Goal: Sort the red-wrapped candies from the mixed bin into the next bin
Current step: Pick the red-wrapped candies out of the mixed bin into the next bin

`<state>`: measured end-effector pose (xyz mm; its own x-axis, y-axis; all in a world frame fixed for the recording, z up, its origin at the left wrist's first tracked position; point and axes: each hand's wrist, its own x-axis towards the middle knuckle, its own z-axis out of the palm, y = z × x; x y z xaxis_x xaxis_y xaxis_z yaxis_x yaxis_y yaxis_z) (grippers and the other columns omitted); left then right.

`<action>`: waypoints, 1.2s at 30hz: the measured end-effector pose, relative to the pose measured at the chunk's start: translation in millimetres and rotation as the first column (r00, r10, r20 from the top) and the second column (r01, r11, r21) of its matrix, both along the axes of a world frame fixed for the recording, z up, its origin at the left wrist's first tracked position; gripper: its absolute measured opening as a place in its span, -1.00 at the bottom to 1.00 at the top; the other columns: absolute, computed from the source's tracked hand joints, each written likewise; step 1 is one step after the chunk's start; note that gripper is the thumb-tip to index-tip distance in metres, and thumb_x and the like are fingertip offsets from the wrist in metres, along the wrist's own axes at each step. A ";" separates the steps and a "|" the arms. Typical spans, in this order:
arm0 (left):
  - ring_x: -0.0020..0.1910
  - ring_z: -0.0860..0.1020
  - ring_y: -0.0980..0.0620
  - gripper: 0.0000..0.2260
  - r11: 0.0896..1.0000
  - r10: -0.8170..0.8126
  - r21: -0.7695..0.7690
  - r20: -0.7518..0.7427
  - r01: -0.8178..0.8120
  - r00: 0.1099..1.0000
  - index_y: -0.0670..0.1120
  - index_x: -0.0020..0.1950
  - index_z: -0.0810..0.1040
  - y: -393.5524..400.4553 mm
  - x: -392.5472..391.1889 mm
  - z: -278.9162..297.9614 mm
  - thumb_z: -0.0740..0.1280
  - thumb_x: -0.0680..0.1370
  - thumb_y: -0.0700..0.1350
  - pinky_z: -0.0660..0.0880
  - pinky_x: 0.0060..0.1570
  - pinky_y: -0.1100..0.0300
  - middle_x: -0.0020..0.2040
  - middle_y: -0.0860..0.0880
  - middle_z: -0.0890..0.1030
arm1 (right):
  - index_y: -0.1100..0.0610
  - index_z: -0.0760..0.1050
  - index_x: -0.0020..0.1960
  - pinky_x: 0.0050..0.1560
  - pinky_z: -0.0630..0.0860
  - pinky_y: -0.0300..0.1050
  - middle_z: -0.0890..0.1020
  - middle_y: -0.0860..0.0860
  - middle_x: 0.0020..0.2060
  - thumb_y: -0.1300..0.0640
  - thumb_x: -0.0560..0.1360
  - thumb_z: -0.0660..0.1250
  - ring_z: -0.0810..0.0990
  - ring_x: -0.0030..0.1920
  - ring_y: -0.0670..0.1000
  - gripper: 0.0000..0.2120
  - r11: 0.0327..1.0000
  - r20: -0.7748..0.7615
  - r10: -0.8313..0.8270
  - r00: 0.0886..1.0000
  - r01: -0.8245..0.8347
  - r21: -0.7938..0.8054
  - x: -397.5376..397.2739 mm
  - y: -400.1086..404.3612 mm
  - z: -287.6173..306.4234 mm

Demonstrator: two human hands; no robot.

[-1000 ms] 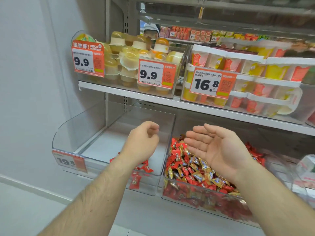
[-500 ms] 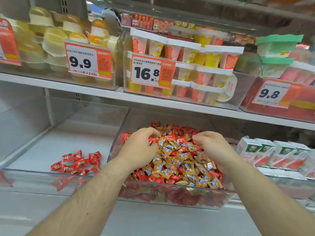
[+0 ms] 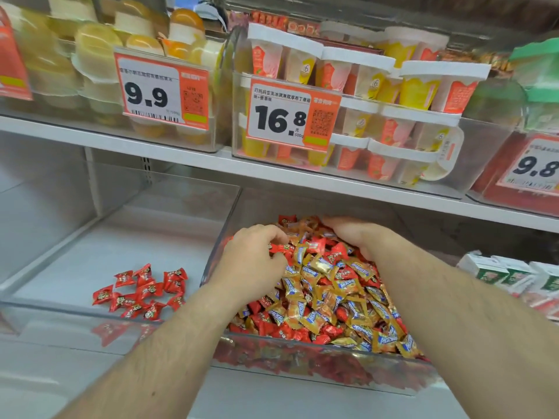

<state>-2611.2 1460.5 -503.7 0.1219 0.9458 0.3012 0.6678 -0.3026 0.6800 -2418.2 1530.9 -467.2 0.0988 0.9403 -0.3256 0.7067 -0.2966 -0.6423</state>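
Observation:
The clear mixed bin [image 3: 317, 365] on the lower shelf holds a heap of red-wrapped and gold-wrapped candies [image 3: 332, 300]. To its left, the neighbouring clear bin [image 3: 60, 325] has several red-wrapped candies [image 3: 142, 291] lying on its floor. My left hand [image 3: 254, 261] is over the left side of the heap, its curled fingers and thumb pinching a red candy [image 3: 279, 247]. My right hand [image 3: 354, 232] reaches to the back of the heap. Its fingers are bent down into the candies and hidden there.
The shelf above [image 3: 181, 160] carries clear bins of pudding cups with price tags 9.9 [image 3: 160, 89], 16.8 [image 3: 290, 116] and 9.8 [image 3: 535, 167]. Small green-and-white cartons [image 3: 508, 273] stand right of the mixed bin.
Both hands moved from above the bins down into the mixed heap. My view came closer. The left hand now pinches a red candy and the right hand has pushed further back.

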 end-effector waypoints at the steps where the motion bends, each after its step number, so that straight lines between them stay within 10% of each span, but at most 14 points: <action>1: 0.04 0.53 0.07 -0.80 1.000 0.005 0.007 -0.012 -0.005 1.000 0.17 0.01 0.54 0.1 -1.7 0.6 0.31 0.51 -0.14 0.49 0.07 0.08 0.06 0.16 0.60 | 0.04 0.34 0.49 0.46 0.26 0.03 0.37 0.07 0.48 -0.25 0.62 0.10 0.38 0.43 0.12 -0.45 0.999 0.009 0.041 0.999 -0.041 0.010 -3.4 -0.1 -2.8; 8: 0.13 0.46 0.01 -0.72 1.000 -0.007 0.004 -0.085 0.007 0.996 0.05 0.18 0.56 -8.1 -7.0 3.9 0.29 0.51 -0.17 0.39 0.19 0.13 0.21 0.08 0.51 | -0.08 0.54 0.27 0.14 0.30 -0.25 0.53 -0.15 0.22 -0.06 0.61 0.25 0.47 0.15 -0.12 -0.73 0.878 0.269 0.402 0.875 -0.452 0.157 -13.2 -45.0 3.8; 12: 0.16 0.46 -0.01 -0.70 0.998 -0.038 -0.058 -0.159 0.029 0.987 0.05 0.23 0.55 -12.5 -7.1 3.6 0.27 0.52 -0.18 0.40 0.20 0.10 0.25 0.04 0.50 | -0.21 0.58 -0.01 0.37 0.30 0.01 0.50 -0.23 -0.02 -0.24 0.61 0.06 0.47 0.14 -0.09 -0.67 0.816 0.356 0.492 0.795 -0.563 0.129 -5.3 -73.6 1.5; 16: 0.29 0.40 -0.03 -0.65 0.994 -0.057 -0.104 -0.212 0.036 0.976 0.05 0.27 0.53 -14.7 -8.8 4.7 0.26 0.52 -0.22 0.38 0.28 0.04 0.28 0.00 0.49 | -0.15 0.58 0.21 0.40 0.13 0.06 0.51 -0.15 0.26 -0.26 0.63 -0.03 0.32 0.39 -0.06 -0.54 0.813 0.413 0.486 0.771 -0.571 0.110 10.7 -95.2 -1.8; 21: 0.37 0.34 -0.04 -0.58 0.992 -0.069 -0.122 -0.246 0.040 0.967 0.05 0.31 0.51 -13.5 -9.6 4.5 0.27 0.51 -0.29 0.36 0.31 0.07 0.31 0.00 0.45 | -0.22 0.63 0.14 0.39 0.25 -0.17 0.41 -0.17 0.38 -0.12 0.62 0.16 0.26 0.43 -0.25 -0.72 0.853 0.090 0.392 0.916 -0.398 0.337 31.0 -126.9 9.0; 26: 0.35 0.40 0.02 -0.58 0.993 -0.082 -0.107 -0.243 0.058 0.966 0.05 0.35 0.49 -9.6 -6.3 4.4 0.27 0.52 -0.27 0.40 0.25 0.15 0.40 0.03 0.44 | -0.10 0.66 -0.15 -0.10 0.52 -0.11 0.69 -0.18 -0.16 0.19 0.53 0.37 0.61 -0.18 -0.18 -0.79 0.813 -0.168 -0.047 0.985 0.135 0.566 55.3 -129.6 5.9; 36: 0.09 0.49 0.05 -0.78 1.000 -0.019 0.013 -0.267 0.024 0.963 0.11 0.07 0.60 -3.4 -2.2 2.8 0.37 0.47 -0.14 0.48 0.08 0.12 0.06 0.10 0.55 | -0.03 0.64 0.05 -0.07 0.46 -0.19 0.62 -0.07 -0.02 0.29 0.45 0.29 0.55 -0.07 -0.04 -0.68 0.926 0.334 -0.117 0.935 -0.019 0.376 44.2 -111.1 -5.8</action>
<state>-2613.4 1457.1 -500.9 0.2201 0.9375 0.2697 0.8177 -0.3281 0.4729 -2373.9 1419.9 -472.9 0.1899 0.9761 0.1052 0.8933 -0.1274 -0.4309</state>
